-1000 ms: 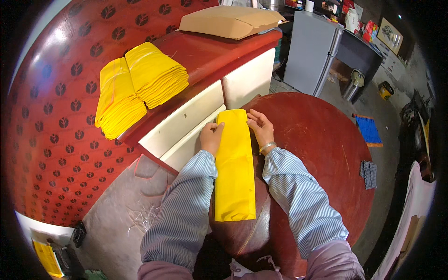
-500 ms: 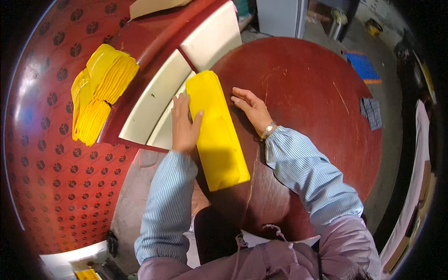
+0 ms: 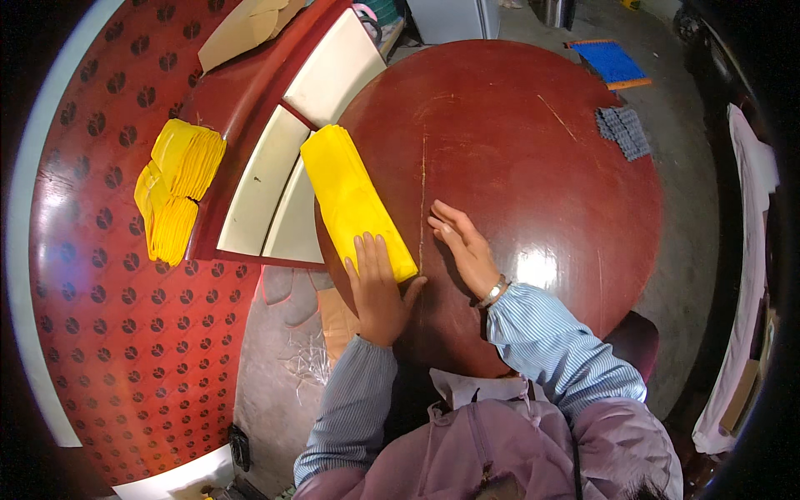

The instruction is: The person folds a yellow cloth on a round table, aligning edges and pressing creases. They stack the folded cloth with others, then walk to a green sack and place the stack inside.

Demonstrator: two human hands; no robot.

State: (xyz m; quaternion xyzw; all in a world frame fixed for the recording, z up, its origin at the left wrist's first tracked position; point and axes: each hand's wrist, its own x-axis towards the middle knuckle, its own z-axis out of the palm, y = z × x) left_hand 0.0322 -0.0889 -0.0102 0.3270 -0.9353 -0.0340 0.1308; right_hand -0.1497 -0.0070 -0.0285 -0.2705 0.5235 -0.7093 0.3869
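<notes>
A long, flat, folded yellow bundle (image 3: 350,187) lies slantwise across the left edge of the round dark red table (image 3: 533,167); whether it is cloth or plastic I cannot tell. My left hand (image 3: 380,287) rests on its near end, fingers stretched out flat and the thumb spread toward the right corner. To the right of the bundle, my right hand (image 3: 468,254) is over the table, apart from the yellow material. Its fingers are loosely bent and nothing is in them.
Two stacks of similar yellow folded pieces (image 3: 179,187) sit on the red patterned surface (image 3: 108,267) at left. Cream drawer fronts (image 3: 262,183) adjoin the table. Beyond its far right edge are a blue mat (image 3: 612,62) and a grey cloth (image 3: 622,132). Brown cardboard (image 3: 246,32) lies far left.
My left hand has slid from the bundle's left side to its near end. The right hand has shifted slightly nearer me. The whole view has also shifted.
</notes>
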